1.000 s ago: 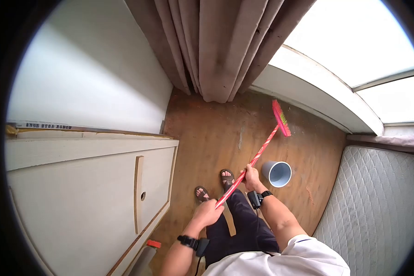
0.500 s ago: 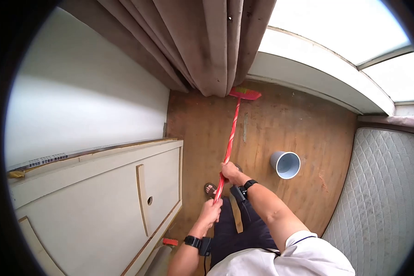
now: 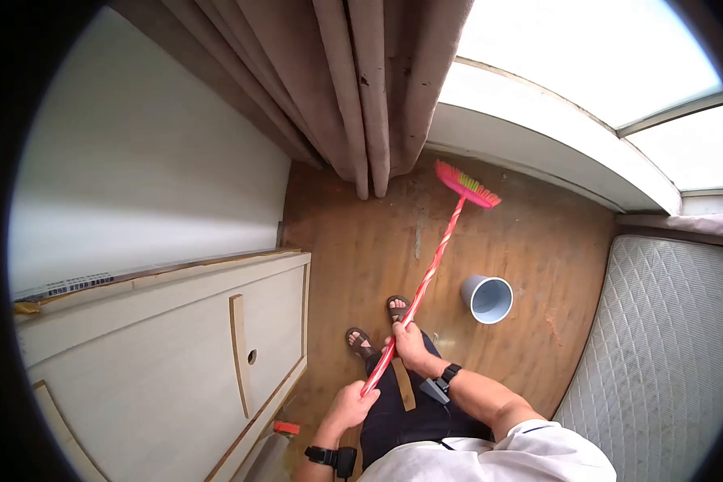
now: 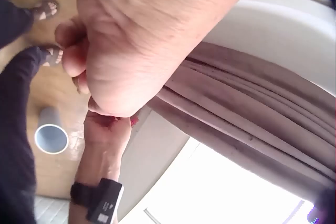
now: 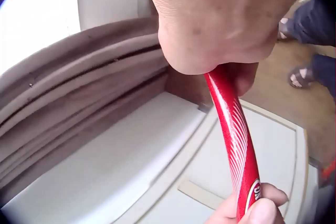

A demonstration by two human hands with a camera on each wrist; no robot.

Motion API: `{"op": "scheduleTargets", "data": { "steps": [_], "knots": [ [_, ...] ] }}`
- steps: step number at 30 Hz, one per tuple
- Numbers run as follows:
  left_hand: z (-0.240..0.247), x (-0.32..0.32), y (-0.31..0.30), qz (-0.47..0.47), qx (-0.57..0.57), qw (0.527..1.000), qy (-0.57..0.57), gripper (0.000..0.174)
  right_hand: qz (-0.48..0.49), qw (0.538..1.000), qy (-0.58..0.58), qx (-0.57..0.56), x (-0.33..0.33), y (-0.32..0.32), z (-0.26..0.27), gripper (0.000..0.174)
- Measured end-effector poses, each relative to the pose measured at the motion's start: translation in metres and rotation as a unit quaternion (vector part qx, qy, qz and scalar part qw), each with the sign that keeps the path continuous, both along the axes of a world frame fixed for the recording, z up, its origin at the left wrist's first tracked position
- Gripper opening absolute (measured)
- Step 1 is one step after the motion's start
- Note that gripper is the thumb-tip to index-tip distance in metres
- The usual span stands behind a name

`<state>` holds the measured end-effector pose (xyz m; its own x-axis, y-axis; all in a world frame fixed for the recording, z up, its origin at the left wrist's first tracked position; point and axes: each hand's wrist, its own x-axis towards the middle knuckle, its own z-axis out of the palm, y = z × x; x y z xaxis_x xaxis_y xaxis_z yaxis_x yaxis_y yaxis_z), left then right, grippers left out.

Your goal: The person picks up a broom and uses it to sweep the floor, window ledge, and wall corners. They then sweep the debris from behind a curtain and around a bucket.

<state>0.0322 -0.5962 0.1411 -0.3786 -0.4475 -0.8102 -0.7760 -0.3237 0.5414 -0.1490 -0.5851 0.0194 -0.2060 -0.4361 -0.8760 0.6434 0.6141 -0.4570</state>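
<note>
Both hands grip a broom with a red-and-white striped handle (image 3: 432,269). My left hand (image 3: 349,406) holds the handle's near end, and in the right wrist view its thumb (image 5: 262,212) lies along the red grip. Farther up the stick, my right hand (image 3: 412,347) is wrapped round it, its back turned to the camera in the right wrist view. The pink broom head (image 3: 467,186), with pink and yellow-green bristles, is at the far side of the wooden floor, to the right of the curtain's hem. In the left wrist view, my left hand hides most of the handle.
A grey-blue bucket (image 3: 490,300) stands on the floor right of the broom. A curtain (image 3: 377,96) hangs ahead, beside a window ledge (image 3: 554,145). White panelling (image 3: 161,345) borders the left; a quilted mattress (image 3: 659,345) lies at the right. Sandalled feet (image 3: 360,341) are near the handle.
The broom head swung left to the curtain's hem, then came back right and a little nearer. Both hands kept their hold and moved with the handle.
</note>
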Motion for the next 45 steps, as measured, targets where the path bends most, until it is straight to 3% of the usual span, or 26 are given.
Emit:
{"op": "scheduleTargets", "data": {
  "steps": [1,2,3,4,5,9,11,13,16,17,19,21,22,27,29,31,34,37,39,44,45],
  "knots": [
    [-0.016,-0.011,-0.008,0.019,0.021,0.999,0.036,0.033,-0.043,0.999,0.033,0.007,-0.015,-0.014,0.002,0.023],
    [-0.029,-0.023,-0.016,0.038,0.043,0.996,0.071,0.032,0.003,0.998,0.061,0.003,-0.035,-0.027,0.005,0.023],
    [-0.029,-0.040,-0.029,0.130,0.177,0.971,0.092,0.028,0.009,0.994,0.109,0.000,-0.049,-0.039,-0.003,0.024],
    [-0.027,-0.054,-0.037,0.168,0.187,0.961,0.114,0.026,-0.036,0.991,0.126,-0.024,-0.055,-0.050,-0.028,0.026],
    [-0.024,-0.063,-0.041,0.204,0.196,0.949,0.137,0.025,0.068,0.984,0.166,-0.009,-0.068,-0.067,-0.008,0.029],
    [-0.011,-0.055,-0.036,0.271,0.205,0.935,0.105,0.023,0.173,0.968,0.182,-0.001,-0.042,-0.080,-0.037,0.029],
    [-0.010,-0.044,-0.023,0.272,0.121,0.953,0.056,0.025,0.167,0.973,0.158,-0.034,-0.027,-0.078,-0.027,0.029],
    [-0.022,-0.020,0.006,0.234,0.088,0.968,0.027,0.027,0.172,0.976,0.131,-0.034,-0.020,-0.068,-0.001,0.028],
    [-0.008,-0.016,0.030,0.112,-0.029,0.993,-0.034,0.030,0.156,0.985,-0.024,-0.069,-0.013,-0.037,0.007,0.027],
    [0.008,-0.023,0.031,0.071,-0.056,0.994,-0.054,0.031,0.131,0.987,-0.049,-0.077,-0.012,-0.028,0.009,0.024],
    [0.006,-0.025,0.033,0.081,-0.016,0.995,-0.062,0.031,0.059,0.994,-0.067,-0.063,-0.011,-0.016,0.008,0.023],
    [0.002,-0.027,0.021,-0.004,-0.050,0.998,-0.047,0.031,-0.038,0.994,-0.098,-0.034,-0.017,-0.009,0.003,0.018],
    [-0.001,-0.035,0.013,-0.003,-0.049,0.998,-0.046,0.031,-0.070,0.992,-0.108,0.003,-0.027,-0.009,0.005,0.016],
    [-0.053,-0.107,-0.043,-0.183,-0.100,0.978,-0.013,0.033,-0.232,0.969,-0.077,0.037,-0.109,-0.007,-0.034,0.011],
    [-0.056,-0.157,-0.072,-0.220,-0.090,0.971,0.002,0.034,-0.257,0.965,-0.037,0.026,-0.152,-0.010,-0.052,0.011],
    [-0.099,-0.194,-0.077,-0.222,-0.121,0.967,0.031,0.034,-0.262,0.964,-0.034,0.035,-0.196,-0.017,-0.076,0.011],
    [-0.108,-0.237,-0.092,-0.212,-0.099,0.972,0.023,0.038,-0.224,0.971,-0.071,0.047,-0.243,-0.027,-0.114,0.013],
    [-0.114,-0.225,-0.091,-0.228,-0.043,0.973,-0.019,0.037,-0.135,0.984,-0.079,0.085,-0.232,-0.050,-0.113,0.012],
    [-0.125,-0.175,-0.073,-0.133,-0.057,0.989,0.001,0.039,-0.052,0.990,-0.084,0.105,-0.193,-0.052,-0.114,0.012],
    [-0.080,-0.041,0.018,0.000,-0.047,0.996,-0.070,0.030,0.061,0.985,-0.120,0.105,-0.042,-0.028,-0.081,0.015],
    [-0.062,-0.022,0.032,0.015,-0.032,0.995,-0.088,0.030,0.134,0.972,-0.161,0.103,-0.019,-0.016,-0.082,0.017]
  ]
}}
